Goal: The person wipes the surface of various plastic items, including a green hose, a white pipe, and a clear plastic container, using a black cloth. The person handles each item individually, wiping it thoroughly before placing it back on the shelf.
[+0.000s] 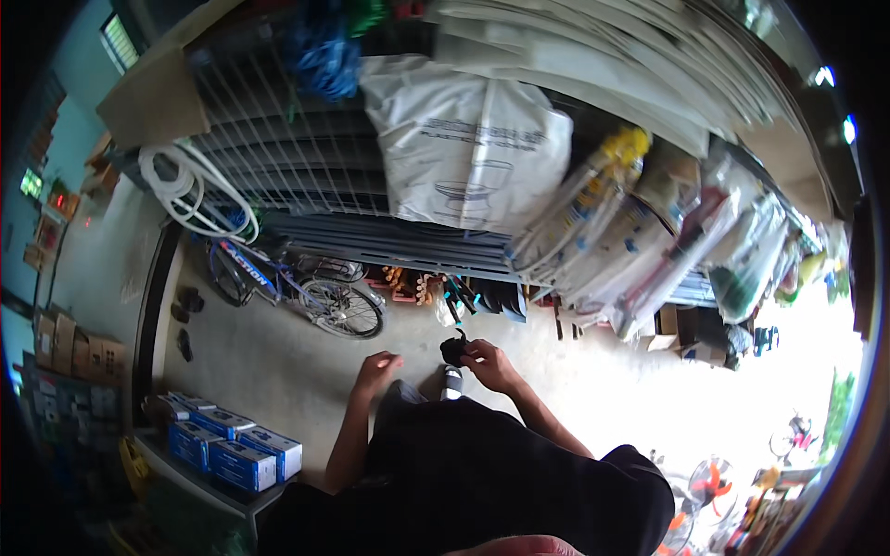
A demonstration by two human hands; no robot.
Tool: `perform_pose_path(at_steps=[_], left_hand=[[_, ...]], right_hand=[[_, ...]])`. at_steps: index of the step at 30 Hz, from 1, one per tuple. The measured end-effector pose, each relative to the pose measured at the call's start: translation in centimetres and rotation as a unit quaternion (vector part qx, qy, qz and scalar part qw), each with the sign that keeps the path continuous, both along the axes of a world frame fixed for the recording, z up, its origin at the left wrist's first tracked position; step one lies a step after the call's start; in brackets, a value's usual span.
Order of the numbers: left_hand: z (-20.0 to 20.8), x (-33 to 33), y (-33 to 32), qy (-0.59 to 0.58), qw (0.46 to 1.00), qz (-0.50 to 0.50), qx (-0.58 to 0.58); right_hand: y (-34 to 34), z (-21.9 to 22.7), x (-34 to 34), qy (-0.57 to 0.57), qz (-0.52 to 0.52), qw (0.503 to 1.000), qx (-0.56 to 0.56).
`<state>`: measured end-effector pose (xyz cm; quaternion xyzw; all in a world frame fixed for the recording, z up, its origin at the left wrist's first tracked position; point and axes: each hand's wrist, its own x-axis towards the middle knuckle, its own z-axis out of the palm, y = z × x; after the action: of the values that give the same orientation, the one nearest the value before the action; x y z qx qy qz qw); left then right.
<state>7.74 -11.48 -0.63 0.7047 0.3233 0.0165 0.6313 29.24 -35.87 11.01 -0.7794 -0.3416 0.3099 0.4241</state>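
Observation:
My right hand (491, 364) is closed, pinching a small, dark black bundle (453, 350) in front of my body. A thin strand sticks up from the bundle; its exact kind is too dark to make out. Off to the left, my left hand (378, 371) hangs apart from it, fingers curled together and nothing visible in them. Below the bundle shows a foot in a dark and white sandal (451, 382).
Ahead is a rack of dark lengths (399, 243) with a large white plastic bag (473, 148) hanging over it. A blue bicycle (343, 304) leans at left. Blue boxes (243, 463) sit on a low surface at lower left. Wrapped goods (640, 241) line the right.

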Motion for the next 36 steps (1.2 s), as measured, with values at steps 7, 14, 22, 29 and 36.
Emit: perform_pose_path(at_steps=[7,14,22,29,36], left_hand=[[9.9,5.4,-9.5,-0.105,0.955,-0.274,0.048],[3.3,4.4,-17.9,-0.118,0.974,-0.176,-0.075],[-3.6,-4.1,-20.2,0.106,0.993,-0.024,0.054],[-9.3,-6.8,-25.3,0.237,0.955,0.151,-0.094],[-9.0,-0.2,-43.4,0.202,0.935,0.245,-0.16]], right_hand=[[-6.9,3.6,-3.2,0.095,-0.05,0.992,0.062],[-14.2,6.5,-4.5,-0.029,-0.044,0.997,0.055],[-22.5,24.5,1.7,0.314,0.113,0.695,0.636],[-35.6,37.4,5.7,0.407,0.404,0.402,0.714],[-46.2,38.4,14.4,0.482,0.423,0.362,0.677]])
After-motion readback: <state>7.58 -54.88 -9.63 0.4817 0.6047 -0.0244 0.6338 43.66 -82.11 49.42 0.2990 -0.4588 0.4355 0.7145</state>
